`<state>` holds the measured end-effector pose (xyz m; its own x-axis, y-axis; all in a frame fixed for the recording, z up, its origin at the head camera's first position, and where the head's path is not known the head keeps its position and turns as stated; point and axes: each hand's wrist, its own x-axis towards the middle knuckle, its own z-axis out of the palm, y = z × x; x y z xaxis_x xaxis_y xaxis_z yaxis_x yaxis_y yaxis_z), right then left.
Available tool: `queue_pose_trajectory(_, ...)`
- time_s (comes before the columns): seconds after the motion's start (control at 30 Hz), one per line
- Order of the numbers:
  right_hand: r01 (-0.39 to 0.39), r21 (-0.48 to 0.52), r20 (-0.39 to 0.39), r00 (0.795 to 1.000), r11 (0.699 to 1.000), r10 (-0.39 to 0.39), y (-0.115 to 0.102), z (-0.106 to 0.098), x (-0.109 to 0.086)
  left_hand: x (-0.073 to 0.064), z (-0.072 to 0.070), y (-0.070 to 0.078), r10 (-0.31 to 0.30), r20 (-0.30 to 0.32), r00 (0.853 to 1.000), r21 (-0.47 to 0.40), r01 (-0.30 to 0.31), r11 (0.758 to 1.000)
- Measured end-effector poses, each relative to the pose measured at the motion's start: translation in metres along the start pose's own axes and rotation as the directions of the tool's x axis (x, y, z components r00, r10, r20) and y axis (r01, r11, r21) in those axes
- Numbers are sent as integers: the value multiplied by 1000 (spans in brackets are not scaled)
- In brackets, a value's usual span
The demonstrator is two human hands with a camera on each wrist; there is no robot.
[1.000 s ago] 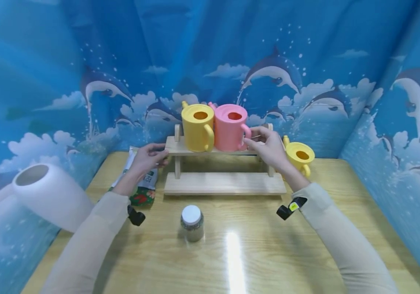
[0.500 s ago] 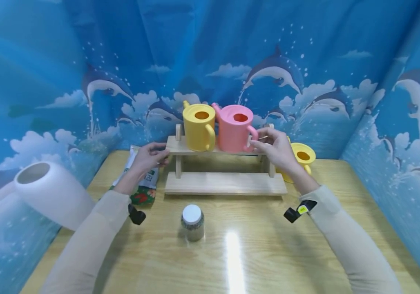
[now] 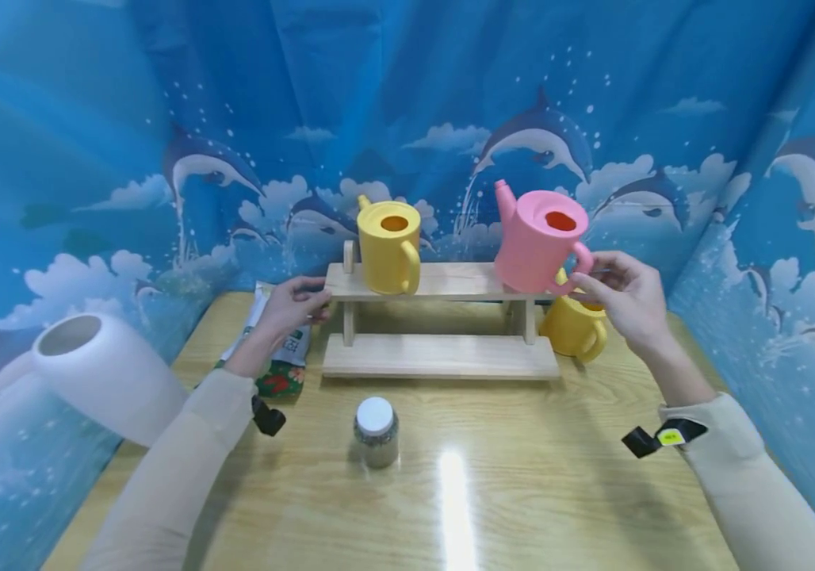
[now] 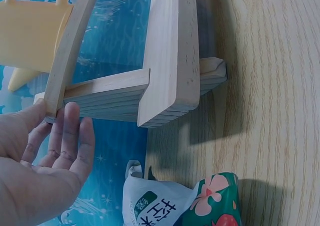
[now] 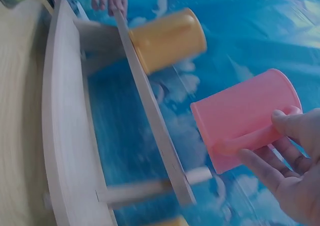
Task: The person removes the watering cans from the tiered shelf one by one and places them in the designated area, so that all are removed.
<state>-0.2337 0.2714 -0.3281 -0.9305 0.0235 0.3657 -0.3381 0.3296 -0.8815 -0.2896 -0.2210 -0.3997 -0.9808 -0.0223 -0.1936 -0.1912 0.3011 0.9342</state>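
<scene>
My right hand (image 3: pixel 625 297) grips the handle of a pink watering can (image 3: pixel 539 238), which tilts slightly at the right end of a two-tier wooden shelf (image 3: pixel 439 357). In the right wrist view the pink can (image 5: pixel 245 116) shows apart from the upper board, its handle between thumb and fingers. My left hand (image 3: pixel 289 309) pinches the left end of the upper board (image 4: pixel 65 60) between thumb and fingertips. A yellow watering can (image 3: pixel 388 254) stands upright on that board's left part. Another yellow watering can (image 3: pixel 572 329) sits on the table right of the shelf, partly hidden behind my right hand.
A jar with a white lid (image 3: pixel 376 432) stands on the wooden table (image 3: pixel 507 476) in front of the shelf. A printed bag (image 3: pixel 282 357) lies beside the shelf's left end. At far left is a white vase (image 3: pixel 108 377). Dolphin-printed curtains (image 3: pixel 450 95) enclose the back and sides.
My right hand has carried the pink watering can to the right, away from the yellow one on the upper board, and it now tilts. My left hand has stayed on the shelf.
</scene>
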Motion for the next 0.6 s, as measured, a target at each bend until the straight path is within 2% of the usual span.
queue_pose_trajectory(0.07, -9, 9, -37, 999, 1000, 9, 3, -16, -3, -1, 0, 1, 9, 5, 1000, 3, -9, 1000)
queue_pose_trajectory(0.27, -25, 118, -127, 991, 993, 40, 17, -59, -12, -4, -1, 0, 21, 7, 1000, 8, -21, 1000)
queue_pose_trajectory(0.4, -62, 176, -202, 975, 982, 98, 27, -83, -19, -3, -1, 0, 14, 10, 1000, 5, -14, 1000)
queue_pose_trajectory(0.5, -100, 180, -262, 954, 979, 146, 36, -96, -25, -2, -1, 0, 15, 16, 1000, -4, -15, 1000)
queue_pose_trajectory(0.6, -178, 94, -309, 930, 980, 199, 44, -105, -30, -3, -1, 1, 16, 20, 1000, -4, -16, 1000)
